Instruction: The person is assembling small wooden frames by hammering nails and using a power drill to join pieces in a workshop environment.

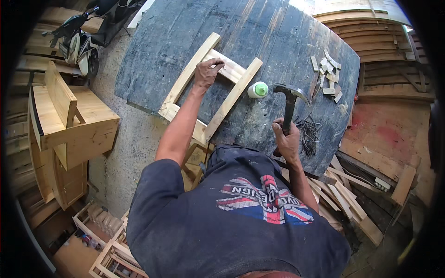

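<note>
A pale wooden frame of two long rails and crosspieces lies on the dark worktable. My left hand is closed in a pinch over its far crosspiece, close to the left rail; whatever the fingertips hold is too small to make out. In my right hand a claw hammer is gripped by its dark handle, head up, near the table's front edge. Between the frame and the hammer head stands a white bottle with a green cap. Beside my right hand lies a pile of nails.
Small wood offcuts are scattered at the table's right. Stacked boards line the far right, with loose lumber below. To the left are a wooden cabinet and a parked motorbike.
</note>
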A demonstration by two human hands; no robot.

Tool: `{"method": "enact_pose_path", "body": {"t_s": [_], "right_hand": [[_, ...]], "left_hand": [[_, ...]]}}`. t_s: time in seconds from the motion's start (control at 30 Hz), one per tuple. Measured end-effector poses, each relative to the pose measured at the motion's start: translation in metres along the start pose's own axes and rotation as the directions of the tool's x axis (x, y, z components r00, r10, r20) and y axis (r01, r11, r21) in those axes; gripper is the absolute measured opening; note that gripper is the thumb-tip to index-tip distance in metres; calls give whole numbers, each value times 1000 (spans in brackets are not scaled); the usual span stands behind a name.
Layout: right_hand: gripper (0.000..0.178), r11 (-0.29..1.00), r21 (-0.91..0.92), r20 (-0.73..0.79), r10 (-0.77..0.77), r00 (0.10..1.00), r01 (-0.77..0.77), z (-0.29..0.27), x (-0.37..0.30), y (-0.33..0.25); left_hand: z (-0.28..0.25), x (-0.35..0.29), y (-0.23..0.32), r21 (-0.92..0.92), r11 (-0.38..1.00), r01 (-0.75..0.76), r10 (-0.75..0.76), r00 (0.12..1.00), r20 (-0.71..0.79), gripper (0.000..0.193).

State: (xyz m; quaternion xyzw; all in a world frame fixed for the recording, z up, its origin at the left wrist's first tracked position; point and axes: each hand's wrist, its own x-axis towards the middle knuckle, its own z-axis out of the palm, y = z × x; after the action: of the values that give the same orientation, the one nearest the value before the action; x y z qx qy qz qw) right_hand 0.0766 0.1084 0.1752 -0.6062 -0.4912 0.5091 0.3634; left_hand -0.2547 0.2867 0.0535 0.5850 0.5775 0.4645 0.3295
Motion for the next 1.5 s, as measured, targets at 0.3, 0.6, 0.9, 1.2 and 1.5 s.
{"method": "enact_pose_path", "body": {"t_s": [0.3, 0.6, 0.9, 1.2, 1.5], "right_hand": [[25, 995, -67, -4, -73, 997, 72, -1, 5, 6], [25, 998, -47, -47, -42, 998, 40, 1, 3, 4], [24, 993, -79, -50, -89, 995, 85, 2, 5, 11], [49, 899, -326, 91, -278, 956, 292, 31, 10, -32], [77, 662, -599, 300, -336, 893, 451, 136, 79, -15]], "left_hand": [[-4, 1, -10, 138, 987, -87, 79, 995, 63, 16], [-6, 10, -12, 156, 987, 38, -48, 997, 58, 21], [-7, 10, -6, 148, 986, 83, -95, 992, 77, 21], [-11, 12, -6, 177, 982, 60, -90, 983, 162, 20], [-14, 6, 0, 137, 990, 9, -32, 985, 171, 14]]}}
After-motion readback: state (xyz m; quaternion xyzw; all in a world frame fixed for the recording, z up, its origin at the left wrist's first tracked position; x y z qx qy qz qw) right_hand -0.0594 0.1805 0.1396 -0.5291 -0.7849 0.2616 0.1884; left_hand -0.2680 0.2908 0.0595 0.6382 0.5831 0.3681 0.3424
